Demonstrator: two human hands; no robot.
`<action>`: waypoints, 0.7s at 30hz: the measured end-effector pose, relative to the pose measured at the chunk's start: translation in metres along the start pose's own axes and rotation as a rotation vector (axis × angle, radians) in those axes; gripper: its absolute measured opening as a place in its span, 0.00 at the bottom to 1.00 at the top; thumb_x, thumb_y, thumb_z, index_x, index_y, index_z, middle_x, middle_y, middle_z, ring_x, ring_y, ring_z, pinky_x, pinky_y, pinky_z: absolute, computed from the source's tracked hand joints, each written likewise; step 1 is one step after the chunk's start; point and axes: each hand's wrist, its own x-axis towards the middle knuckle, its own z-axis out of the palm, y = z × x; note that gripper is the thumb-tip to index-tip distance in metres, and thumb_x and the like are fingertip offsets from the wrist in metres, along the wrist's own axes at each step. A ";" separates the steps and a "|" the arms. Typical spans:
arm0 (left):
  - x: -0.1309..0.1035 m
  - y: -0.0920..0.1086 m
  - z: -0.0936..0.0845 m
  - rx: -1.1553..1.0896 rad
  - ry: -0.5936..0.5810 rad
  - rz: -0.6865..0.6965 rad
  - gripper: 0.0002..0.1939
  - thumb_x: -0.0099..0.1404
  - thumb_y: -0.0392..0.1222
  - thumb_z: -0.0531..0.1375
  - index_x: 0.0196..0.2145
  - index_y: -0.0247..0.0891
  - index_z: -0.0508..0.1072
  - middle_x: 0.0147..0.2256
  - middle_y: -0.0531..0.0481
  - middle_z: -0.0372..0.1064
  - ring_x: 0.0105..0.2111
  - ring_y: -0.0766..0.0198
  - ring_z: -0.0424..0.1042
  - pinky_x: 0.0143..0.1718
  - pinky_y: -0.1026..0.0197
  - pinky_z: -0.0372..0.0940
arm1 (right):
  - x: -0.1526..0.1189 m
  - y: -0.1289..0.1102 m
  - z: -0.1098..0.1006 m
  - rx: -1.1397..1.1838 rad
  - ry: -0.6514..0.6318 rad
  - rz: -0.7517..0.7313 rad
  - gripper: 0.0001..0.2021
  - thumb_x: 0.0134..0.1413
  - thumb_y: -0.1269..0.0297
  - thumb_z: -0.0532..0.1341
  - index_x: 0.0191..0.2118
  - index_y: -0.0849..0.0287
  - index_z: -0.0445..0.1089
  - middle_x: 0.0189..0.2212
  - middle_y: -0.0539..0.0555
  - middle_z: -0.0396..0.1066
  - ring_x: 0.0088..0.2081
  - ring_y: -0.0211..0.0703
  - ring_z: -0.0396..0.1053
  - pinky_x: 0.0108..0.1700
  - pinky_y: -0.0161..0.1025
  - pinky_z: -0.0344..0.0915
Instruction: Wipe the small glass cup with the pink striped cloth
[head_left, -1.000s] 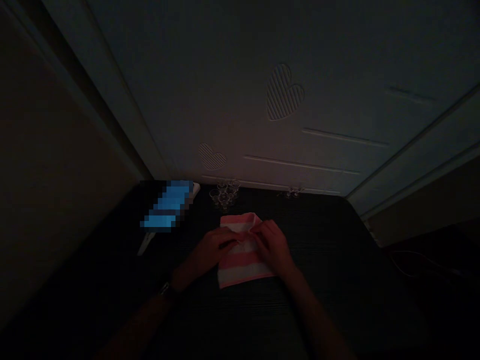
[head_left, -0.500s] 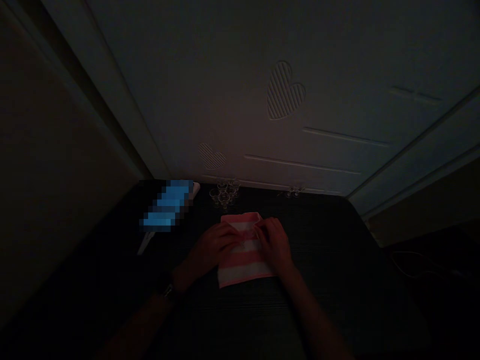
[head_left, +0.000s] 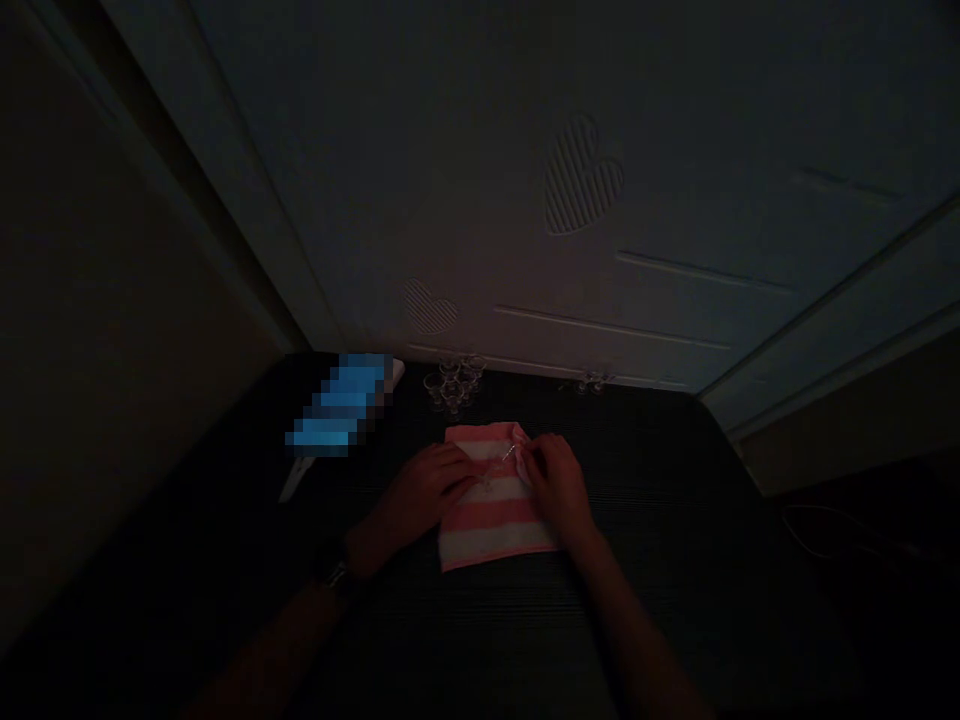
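Observation:
A pink and white striped cloth (head_left: 487, 515) lies on the dark table between my hands. On top of it is a small clear glass object (head_left: 495, 468), apparently a little stemmed glass, with a bright glint on its right side; darkness blurs its outline. My left hand (head_left: 433, 488), wearing a dark wristwatch (head_left: 334, 565), pinches this glass from the left. My right hand (head_left: 559, 482) has its fingertips closed on the gathered right edge of the cloth, against the glass.
Several small clear glasses (head_left: 454, 385) stand clustered near the back of the table (head_left: 465, 640). More small glassware (head_left: 592, 382) sits farther right. At left leans a pixelated lit screen (head_left: 337, 405) on a white stand (head_left: 296, 480). A pale panel (head_left: 480, 200) with raised hearts rises behind.
The cloth's folded edge has opened back toward the right, and the glint on the glass now shows. My right hand has shifted slightly right. The view has tilted a little.

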 end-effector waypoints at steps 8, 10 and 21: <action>0.001 0.005 0.001 -0.066 -0.003 -0.044 0.11 0.64 0.37 0.51 0.40 0.40 0.72 0.38 0.48 0.69 0.42 0.62 0.65 0.45 0.55 0.62 | 0.001 -0.001 -0.001 0.020 -0.008 -0.019 0.05 0.55 0.70 0.52 0.32 0.58 0.64 0.30 0.54 0.66 0.35 0.42 0.62 0.38 0.38 0.60; 0.002 0.004 0.000 -0.092 0.006 -0.035 0.11 0.64 0.37 0.51 0.39 0.40 0.73 0.38 0.48 0.68 0.42 0.62 0.64 0.45 0.56 0.62 | 0.000 -0.003 -0.003 0.030 0.000 -0.026 0.05 0.55 0.70 0.52 0.32 0.58 0.64 0.30 0.53 0.66 0.35 0.42 0.62 0.37 0.38 0.60; 0.004 0.001 -0.002 -0.129 0.067 -0.161 0.11 0.64 0.36 0.51 0.38 0.40 0.71 0.39 0.49 0.67 0.42 0.63 0.63 0.46 0.56 0.61 | -0.003 -0.012 -0.004 0.116 -0.016 -0.059 0.04 0.57 0.68 0.52 0.35 0.57 0.63 0.33 0.53 0.66 0.36 0.42 0.63 0.41 0.39 0.60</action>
